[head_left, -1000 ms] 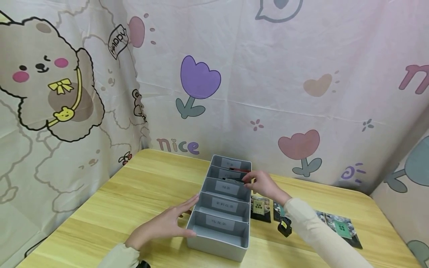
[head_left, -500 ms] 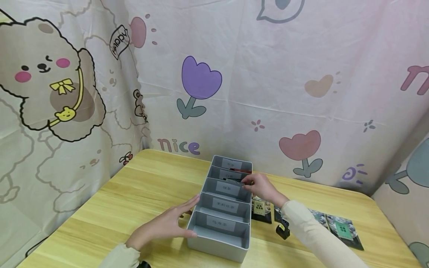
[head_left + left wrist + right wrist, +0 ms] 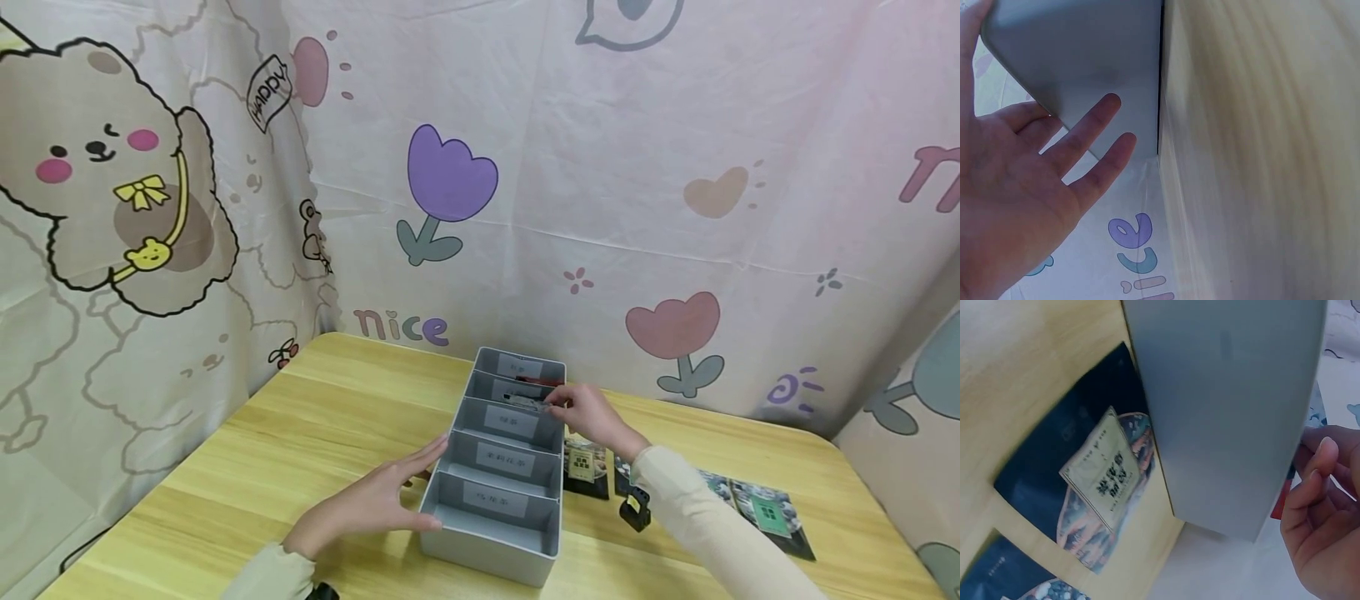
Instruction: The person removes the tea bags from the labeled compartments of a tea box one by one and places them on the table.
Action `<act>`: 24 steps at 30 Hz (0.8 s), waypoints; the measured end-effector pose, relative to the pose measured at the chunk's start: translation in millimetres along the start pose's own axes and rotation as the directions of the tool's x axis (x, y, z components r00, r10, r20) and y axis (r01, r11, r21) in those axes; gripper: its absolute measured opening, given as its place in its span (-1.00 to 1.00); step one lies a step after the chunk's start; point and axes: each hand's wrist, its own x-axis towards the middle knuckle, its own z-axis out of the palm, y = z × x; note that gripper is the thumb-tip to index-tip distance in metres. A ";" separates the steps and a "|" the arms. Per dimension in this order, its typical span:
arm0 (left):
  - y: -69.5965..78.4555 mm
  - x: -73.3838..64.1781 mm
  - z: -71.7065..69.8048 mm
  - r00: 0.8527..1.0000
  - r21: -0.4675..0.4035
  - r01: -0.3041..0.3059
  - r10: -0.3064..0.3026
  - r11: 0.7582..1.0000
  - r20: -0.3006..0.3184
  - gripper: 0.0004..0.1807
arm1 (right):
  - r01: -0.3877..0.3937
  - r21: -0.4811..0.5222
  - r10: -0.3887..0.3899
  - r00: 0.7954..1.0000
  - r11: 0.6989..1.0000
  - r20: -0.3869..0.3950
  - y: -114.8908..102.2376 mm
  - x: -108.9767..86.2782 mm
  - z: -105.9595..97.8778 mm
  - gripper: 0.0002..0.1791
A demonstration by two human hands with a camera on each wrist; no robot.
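A long grey box point(image 3: 487, 560), split by dividers into several labelled compartments, stands lengthwise on the table. My left hand point(image 3: 378, 500) is at its near left side, thumb at the near corner. In the left wrist view, straight, spread fingertips point(image 3: 1107, 103) lie along the box wall. At the far part of the box, my right hand point(image 3: 592, 417) pinches a thin packet point(image 3: 525, 403) with a dark and silvery edge, over the second compartment from the back. Its lower part is hidden. Just behind it shows the red edge of another packet point(image 3: 542, 381).
Dark pouches with pictures lie on the wooden table point(image 3: 360, 392) right of the box: one with a yellowish label point(image 3: 581, 468) beside it, others under the right forearm, one with a green label point(image 3: 768, 515) farther right. A printed cloth point(image 3: 525, 208) hangs behind.
My right hand has shifted very slightly, and the pinched packet has tilted so more of its silvery face shows. The left hand and box stay in place.
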 end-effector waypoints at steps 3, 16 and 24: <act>0.1 0.0 -0.3 1.000 -0.003 0.000 0.000 1.000 0.000 0.09 | 0.012 0.000 -0.012 1.000 1.000 -0.016 -2.3 0.2 -3.3 -0.86; 1.3 0.4 -1.3 1.000 -0.014 0.006 -0.005 1.000 0.011 0.09 | 0.033 0.024 -0.030 0.995 0.999 -0.099 -10.5 -1.9 -12.5 -0.83; 1.2 0.5 -1.3 1.000 -0.014 0.007 -0.007 1.000 0.013 0.09 | 0.065 0.040 -0.059 0.988 0.997 -0.142 -20.9 -3.8 -17.9 -0.85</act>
